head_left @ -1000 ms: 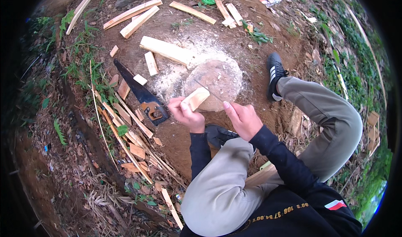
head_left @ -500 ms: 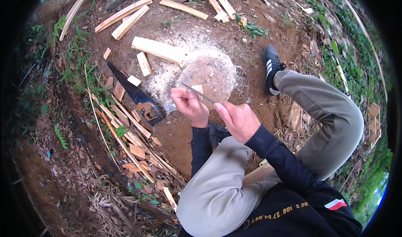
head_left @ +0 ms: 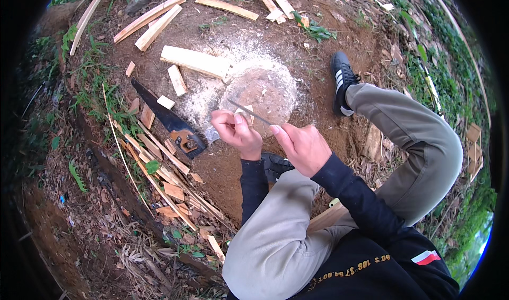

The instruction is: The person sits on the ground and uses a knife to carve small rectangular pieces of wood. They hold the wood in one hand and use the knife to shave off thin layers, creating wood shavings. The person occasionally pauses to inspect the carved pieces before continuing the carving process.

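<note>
The left hand (head_left: 237, 134) is clamped on a small wood block (head_left: 245, 115) over the stump (head_left: 265, 90). The right hand (head_left: 303, 147) grips a thin blade (head_left: 252, 111) — its long axis slants up-left across the block, both hands close together.

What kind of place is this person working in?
Most likely an outdoor woodworking spot on bare earth, perhaps a garden edge or woodland clearing. A handsaw lies beside a sawdust-covered stump, cut wood pieces lie scattered about, and grass and dry leaves surround the dirt.
</note>
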Available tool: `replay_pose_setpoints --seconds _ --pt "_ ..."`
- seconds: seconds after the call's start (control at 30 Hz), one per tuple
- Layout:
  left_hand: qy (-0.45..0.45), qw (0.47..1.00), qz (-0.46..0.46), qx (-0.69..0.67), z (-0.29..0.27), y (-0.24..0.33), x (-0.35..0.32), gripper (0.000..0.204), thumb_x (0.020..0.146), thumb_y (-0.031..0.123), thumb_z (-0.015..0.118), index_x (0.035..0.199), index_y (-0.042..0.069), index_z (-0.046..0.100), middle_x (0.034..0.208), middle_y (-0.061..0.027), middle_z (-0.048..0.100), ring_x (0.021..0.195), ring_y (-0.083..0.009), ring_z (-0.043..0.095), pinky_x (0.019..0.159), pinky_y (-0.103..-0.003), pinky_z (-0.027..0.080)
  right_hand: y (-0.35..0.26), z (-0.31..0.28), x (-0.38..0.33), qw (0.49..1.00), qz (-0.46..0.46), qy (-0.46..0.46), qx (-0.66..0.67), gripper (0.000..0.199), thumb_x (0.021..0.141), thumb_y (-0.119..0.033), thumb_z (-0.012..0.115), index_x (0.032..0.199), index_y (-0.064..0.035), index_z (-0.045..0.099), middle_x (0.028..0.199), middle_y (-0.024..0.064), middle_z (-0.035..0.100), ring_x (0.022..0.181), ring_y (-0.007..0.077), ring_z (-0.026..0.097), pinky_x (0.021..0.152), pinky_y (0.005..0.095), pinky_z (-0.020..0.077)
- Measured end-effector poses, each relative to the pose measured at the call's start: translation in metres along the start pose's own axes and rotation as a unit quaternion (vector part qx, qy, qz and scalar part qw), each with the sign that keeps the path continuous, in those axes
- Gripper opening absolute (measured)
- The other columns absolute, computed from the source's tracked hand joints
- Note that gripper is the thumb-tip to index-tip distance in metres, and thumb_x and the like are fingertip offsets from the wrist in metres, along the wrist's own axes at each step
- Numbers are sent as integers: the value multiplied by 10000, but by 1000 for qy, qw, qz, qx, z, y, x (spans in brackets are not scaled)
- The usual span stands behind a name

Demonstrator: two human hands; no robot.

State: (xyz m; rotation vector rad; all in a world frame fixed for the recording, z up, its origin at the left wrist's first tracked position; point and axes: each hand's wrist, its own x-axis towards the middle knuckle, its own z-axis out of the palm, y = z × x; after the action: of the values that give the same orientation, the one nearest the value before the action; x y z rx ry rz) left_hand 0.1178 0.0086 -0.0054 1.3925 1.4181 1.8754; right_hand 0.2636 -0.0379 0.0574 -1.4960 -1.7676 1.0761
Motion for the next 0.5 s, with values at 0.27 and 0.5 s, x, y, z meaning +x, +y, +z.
replay_pose_setpoints --seconds 0.27,0.5 --pt "13 999 10 38 -6 -5 0 226 898 157 543 807 82 350 804 -27 344 673 -128 352 601 -299 305 -7 -2 1 1000 -8 6 -3 322 996 -238 524 762 -20 566 574 209 516 561 412 566 508 483 435" --pt "24 991 -28 127 4 9 -11 278 903 142 554 751 70 332 758 -40 347 672 -153 361 603 -328 298 1 0 1 998 1 4 -61 360 994 -325 516 778 -43 570 562 199 561 557 398 605 514 484 484"
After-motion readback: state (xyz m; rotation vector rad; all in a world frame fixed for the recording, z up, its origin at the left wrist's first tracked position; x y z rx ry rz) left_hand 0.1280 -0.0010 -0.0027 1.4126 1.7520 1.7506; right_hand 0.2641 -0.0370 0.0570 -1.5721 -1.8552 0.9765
